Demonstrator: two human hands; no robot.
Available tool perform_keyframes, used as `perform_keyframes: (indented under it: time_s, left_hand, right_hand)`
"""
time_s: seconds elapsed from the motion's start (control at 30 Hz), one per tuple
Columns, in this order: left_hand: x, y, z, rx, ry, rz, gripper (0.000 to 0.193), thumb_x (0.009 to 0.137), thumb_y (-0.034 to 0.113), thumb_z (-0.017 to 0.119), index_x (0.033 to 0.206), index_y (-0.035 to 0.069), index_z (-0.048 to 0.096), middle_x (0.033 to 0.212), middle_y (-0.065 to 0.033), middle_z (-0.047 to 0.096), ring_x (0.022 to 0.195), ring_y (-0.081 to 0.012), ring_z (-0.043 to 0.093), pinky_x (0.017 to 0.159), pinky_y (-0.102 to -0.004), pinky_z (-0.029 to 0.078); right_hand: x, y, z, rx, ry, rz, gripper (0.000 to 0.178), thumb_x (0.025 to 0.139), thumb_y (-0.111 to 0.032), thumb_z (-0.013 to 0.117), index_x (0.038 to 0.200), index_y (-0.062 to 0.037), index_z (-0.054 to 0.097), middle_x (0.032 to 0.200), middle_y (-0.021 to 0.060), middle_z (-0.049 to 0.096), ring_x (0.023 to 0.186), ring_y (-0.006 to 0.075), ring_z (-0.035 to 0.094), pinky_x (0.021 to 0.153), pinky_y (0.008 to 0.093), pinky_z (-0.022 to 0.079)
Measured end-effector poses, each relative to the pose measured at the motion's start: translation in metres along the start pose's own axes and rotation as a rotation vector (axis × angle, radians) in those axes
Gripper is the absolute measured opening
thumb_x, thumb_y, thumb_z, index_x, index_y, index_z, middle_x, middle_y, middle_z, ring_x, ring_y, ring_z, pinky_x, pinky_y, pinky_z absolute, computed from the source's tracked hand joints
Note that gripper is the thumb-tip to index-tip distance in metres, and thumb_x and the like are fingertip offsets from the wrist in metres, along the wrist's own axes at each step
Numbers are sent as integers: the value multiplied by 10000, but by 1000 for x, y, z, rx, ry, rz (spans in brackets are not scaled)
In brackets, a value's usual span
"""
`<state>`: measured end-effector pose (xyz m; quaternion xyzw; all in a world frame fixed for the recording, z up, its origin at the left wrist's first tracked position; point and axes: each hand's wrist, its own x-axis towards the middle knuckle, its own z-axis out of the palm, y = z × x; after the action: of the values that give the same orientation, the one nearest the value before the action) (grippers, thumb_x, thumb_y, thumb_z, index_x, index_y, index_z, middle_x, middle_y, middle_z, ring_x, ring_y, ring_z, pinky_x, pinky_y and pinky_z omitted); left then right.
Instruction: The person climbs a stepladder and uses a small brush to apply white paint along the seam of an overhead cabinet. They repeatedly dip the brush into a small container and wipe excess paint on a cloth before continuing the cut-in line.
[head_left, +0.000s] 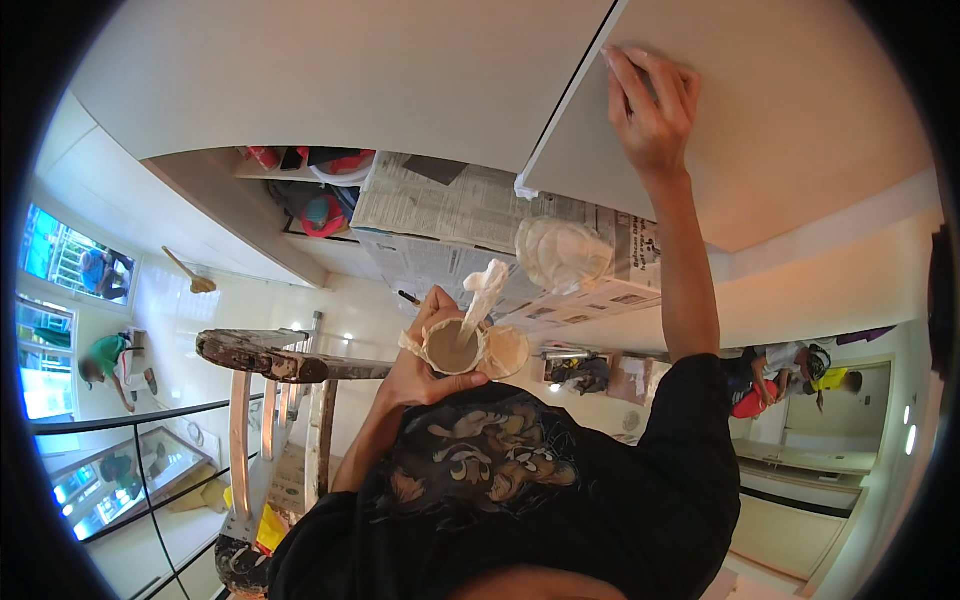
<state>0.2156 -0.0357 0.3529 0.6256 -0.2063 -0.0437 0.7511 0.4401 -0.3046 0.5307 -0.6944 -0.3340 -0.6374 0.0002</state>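
My left hand (pixel 412 372) is wrapped round a small open tub (pixel 436 345) in front of my chest. Dried pale paste crusts its rim. A stick (pixel 486 293) thickly coated in white paste stands up out of it, and a round tan lid-like piece (pixel 507 352) hangs at its right side. My right arm reaches up to a flat white panel (pixel 780 120). Beside the panel's left edge, my right hand (pixel 655 110) has its fingers bent and closed against the surface; whatever they may hold is hidden.
A paint-spattered stepladder (pixel 290 357) stands at my left. Newspaper (pixel 450 205) covers a ledge ahead, with a crumpled translucent plastic bundle (pixel 565 255) on it. An open shelf (pixel 262 172) holds clothes and bags. A person in green (pixel 105 358) is far left; other people (pixel 790 370) are at right.
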Motion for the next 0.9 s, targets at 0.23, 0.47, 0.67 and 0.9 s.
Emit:
perform_keyframes:
  time_s: [0.23,0.47,0.67,0.9]
  left_hand:
    - [2,-1,-3,-11,4,13,574,647,248,949,1097,4,689,1024,-62,433,997,-213,443,903,-342,373]
    - [3,-4,-3,-24,6,7,562,654,237,945,1091,0,686,1025,-63,429,992,-211,441,902,-340,375]
    - [1,-3,-4,-48,8,-27,578,658,249,948,1096,-11,674,1033,-67,425,996,-207,444,900,-344,382]
    - [1,-4,-7,-23,-1,-16,560,661,251,948,1075,-9,676,1030,-63,424,991,-205,447,896,-343,382]
  right_hand:
    - [4,2,3,3,39,1,316,746,10,813,1033,-118,794,966,-6,711,767,129,627,750,306,437]
    - [7,2,3,-9,34,-27,301,747,12,806,1026,-95,773,969,-13,698,744,119,627,740,306,431]
    - [14,7,8,-19,99,-19,299,748,19,809,1022,-98,780,964,-5,710,758,133,626,724,294,437]
    - [14,4,7,-13,102,12,277,753,26,803,1005,-89,781,963,9,710,770,152,628,720,297,460]
